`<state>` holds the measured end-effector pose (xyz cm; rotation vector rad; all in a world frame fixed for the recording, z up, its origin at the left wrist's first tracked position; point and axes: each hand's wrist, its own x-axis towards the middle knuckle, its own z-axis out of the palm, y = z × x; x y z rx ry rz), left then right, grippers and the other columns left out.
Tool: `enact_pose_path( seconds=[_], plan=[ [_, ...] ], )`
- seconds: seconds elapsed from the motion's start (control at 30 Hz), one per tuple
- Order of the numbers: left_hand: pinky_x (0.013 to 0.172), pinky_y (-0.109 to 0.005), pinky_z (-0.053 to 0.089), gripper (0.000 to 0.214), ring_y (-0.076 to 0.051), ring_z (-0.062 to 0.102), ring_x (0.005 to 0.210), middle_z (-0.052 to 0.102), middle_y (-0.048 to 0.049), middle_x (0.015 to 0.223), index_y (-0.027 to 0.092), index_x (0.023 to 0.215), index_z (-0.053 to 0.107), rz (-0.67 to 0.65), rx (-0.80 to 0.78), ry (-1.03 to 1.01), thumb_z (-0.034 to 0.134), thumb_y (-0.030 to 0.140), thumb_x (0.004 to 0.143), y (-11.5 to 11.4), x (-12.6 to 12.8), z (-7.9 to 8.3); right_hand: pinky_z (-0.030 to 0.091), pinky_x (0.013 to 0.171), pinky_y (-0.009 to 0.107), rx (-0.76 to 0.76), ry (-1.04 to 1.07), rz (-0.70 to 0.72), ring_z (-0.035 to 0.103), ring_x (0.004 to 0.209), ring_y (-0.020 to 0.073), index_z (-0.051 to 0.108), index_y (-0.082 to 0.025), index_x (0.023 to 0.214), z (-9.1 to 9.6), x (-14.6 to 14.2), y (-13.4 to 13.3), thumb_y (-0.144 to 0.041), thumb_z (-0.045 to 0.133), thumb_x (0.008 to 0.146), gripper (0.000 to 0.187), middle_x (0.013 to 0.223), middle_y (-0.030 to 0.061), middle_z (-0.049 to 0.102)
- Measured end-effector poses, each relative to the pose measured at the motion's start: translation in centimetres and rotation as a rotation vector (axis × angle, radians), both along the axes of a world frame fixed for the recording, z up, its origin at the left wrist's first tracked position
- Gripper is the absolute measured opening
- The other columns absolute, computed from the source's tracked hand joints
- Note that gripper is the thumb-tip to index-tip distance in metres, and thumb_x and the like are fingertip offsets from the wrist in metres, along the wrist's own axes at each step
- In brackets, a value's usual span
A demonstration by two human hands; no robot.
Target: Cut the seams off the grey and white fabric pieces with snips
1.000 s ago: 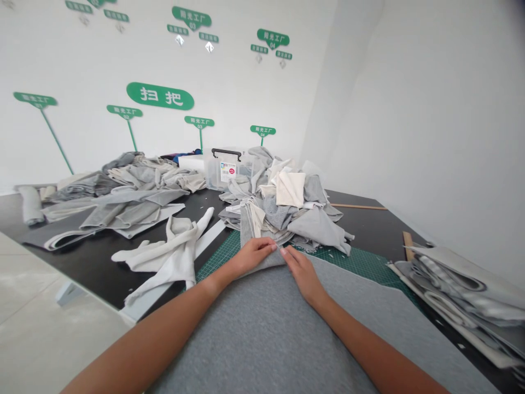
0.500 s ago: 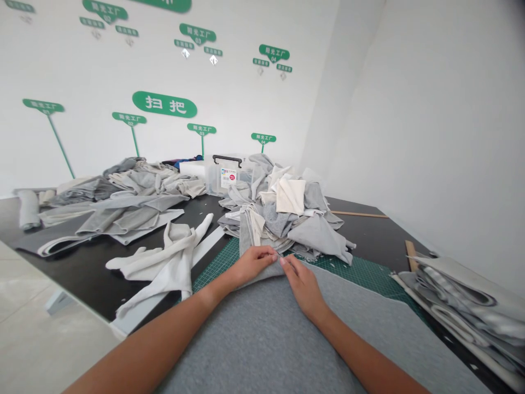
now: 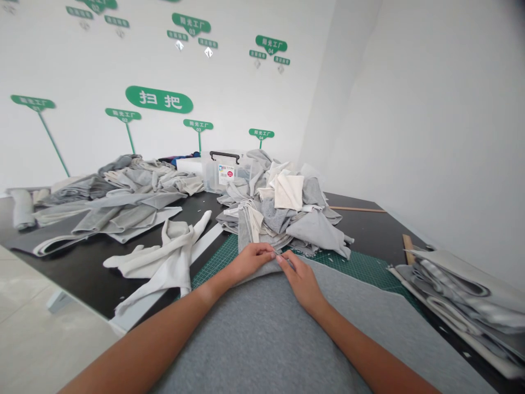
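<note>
A large grey fabric sheet (image 3: 262, 334) spreads from the near edge over a green cutting mat (image 3: 219, 260). My left hand (image 3: 253, 261) pinches its far edge, which is lifted slightly. Close beside it, my right hand (image 3: 298, 276) grips the same edge between thumb and fingers. The fingertips of both hands nearly meet. Just beyond them lies a heap of grey and cream fabric pieces (image 3: 279, 210).
Crumpled white cloth (image 3: 170, 254) lies to the left, over a pale strip. Behind it spreads a pile of grey fabric (image 3: 123, 191). A clear plastic box (image 3: 211, 178) with a black handle stands at the back. Folded fabric (image 3: 459, 306) is stacked at right, near wooden strips (image 3: 356, 209).
The view has shifted slightly, so the scene sits a little higher and to the left. My hands stay on the fabric edge, their fingertips slightly closer together.
</note>
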<state>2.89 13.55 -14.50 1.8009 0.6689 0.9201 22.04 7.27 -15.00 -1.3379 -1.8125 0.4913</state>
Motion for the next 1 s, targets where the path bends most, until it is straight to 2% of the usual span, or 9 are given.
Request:
enact_pose_path(
  seconds=[0.23,0.43,0.73,1.0],
  plan=[
    [0.072,-0.025,0.041,0.033,-0.015,0.056,0.077,0.067,-0.0030,0.083,0.013,0.092,0.072,-0.004,-0.015,-0.003,0.061,0.044,0.091,-0.05,-0.02,-0.26,0.041,0.074,0.029,0.002,0.002,0.019,0.061,0.080,0.0205,0.059,-0.026,0.093,-0.04,0.02,-0.05,-0.053,0.042,0.103,0.034,0.084,-0.0014,0.065],
    [0.070,-0.025,0.040,0.035,-0.015,0.055,0.075,0.065,-0.0025,0.080,0.012,0.092,0.072,-0.003,-0.038,-0.022,0.061,0.046,0.092,-0.23,-0.01,-0.28,0.039,0.069,0.028,0.018,0.034,0.035,0.055,0.074,0.0192,0.056,-0.024,0.083,0.02,-0.05,0.05,-0.050,0.041,0.103,0.036,0.076,-0.0016,0.059],
    [0.071,-0.024,0.040,0.032,-0.014,0.056,0.074,0.066,-0.0026,0.080,0.012,0.091,0.071,0.002,-0.062,-0.042,0.063,0.043,0.091,0.25,0.07,-0.81,0.038,0.073,0.028,-0.011,0.029,0.037,0.057,0.079,0.0188,0.059,-0.024,0.090,0.18,-0.16,0.01,-0.051,0.043,0.103,0.034,0.083,-0.0020,0.061],
    [0.070,-0.023,0.039,0.032,-0.014,0.054,0.074,0.063,-0.0018,0.078,0.012,0.087,0.069,-0.004,-0.077,-0.055,0.064,0.043,0.089,0.03,0.03,-0.84,0.037,0.072,0.027,-0.015,0.002,0.050,0.056,0.077,0.0168,0.057,-0.023,0.091,0.01,0.00,-0.02,-0.050,0.043,0.104,0.033,0.079,-0.0037,0.058]
  ],
)
